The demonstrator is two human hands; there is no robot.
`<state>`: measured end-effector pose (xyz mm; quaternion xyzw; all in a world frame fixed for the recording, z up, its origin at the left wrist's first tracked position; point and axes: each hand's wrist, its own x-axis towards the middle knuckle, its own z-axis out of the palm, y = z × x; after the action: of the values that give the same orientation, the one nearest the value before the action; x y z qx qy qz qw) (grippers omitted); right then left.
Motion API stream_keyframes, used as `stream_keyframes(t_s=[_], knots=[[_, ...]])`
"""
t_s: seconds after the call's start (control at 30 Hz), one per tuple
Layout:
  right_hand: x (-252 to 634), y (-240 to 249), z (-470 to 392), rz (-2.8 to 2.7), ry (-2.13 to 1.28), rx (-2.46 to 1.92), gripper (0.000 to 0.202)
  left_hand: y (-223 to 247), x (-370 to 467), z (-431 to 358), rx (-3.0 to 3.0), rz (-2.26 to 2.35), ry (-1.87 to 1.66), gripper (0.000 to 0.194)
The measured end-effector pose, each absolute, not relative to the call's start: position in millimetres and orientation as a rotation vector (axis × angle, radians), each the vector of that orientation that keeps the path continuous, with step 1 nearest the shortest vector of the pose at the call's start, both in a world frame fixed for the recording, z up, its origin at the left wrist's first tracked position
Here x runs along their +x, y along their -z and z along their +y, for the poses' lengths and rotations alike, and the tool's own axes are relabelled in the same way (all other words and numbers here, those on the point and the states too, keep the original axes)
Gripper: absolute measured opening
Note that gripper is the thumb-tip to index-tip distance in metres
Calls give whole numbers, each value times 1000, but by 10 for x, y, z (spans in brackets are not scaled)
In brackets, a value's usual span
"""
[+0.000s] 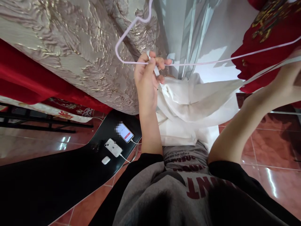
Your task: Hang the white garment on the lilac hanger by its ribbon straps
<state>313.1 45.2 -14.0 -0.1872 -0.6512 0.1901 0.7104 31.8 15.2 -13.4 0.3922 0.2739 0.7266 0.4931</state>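
A pale pink clothes hanger (pixel 197 64) stretches across the upper part of the head view, its hook cut off at the top. My left hand (pixel 147 72) pinches the hanger's bottom bar near its left corner, with a white strap (pixel 156 69) caught among the fingers. Below hangs a sheer white garment (pixel 199 103), gathered in folds against my front. From its right side, thin white straps (pixel 265 72) run taut up to my right hand (pixel 293 73). That hand is cut off by the right edge, and its fingers do not show.
Beige embossed fabric (pixel 77 50) hangs at left, beside red cloth (pixel 25 78). Red fabric with gold embroidery (pixel 265 40) hangs at upper right. A black bench (pixel 70 169) at lower left bears two phones (pixel 113 147) on cables and a small white case (pixel 106 160).
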Motion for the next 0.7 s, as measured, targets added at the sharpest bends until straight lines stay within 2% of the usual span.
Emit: stream_keyframes(t_s=[0.03,0.07,0.2,0.3,0.4,0.47,0.63,0.7], knots=[[2998,164,375,-1382,-98,-472,39,143,334,153,947,648,-1753,25],[2856,177,319,-1419,59,-542,31,154,353,156,946,635,-1741,25],[2408,196,309,-1696,-96,-880,15,208,401,184,969,698,-1747,19],[2343,231,343,-1666,-103,-1029,20,259,325,182,923,813,-1920,16],[2403,264,301,-1582,-59,-987,22,310,128,123,858,910,-2251,17],[2426,273,265,-1580,-65,-978,22,326,-24,67,929,979,-2351,18],[2327,307,256,-1595,-89,-1028,25,204,-288,28,1256,1134,-2318,31],[2276,333,258,-1576,-81,-1008,27,74,-348,70,1437,1130,-2201,34]])
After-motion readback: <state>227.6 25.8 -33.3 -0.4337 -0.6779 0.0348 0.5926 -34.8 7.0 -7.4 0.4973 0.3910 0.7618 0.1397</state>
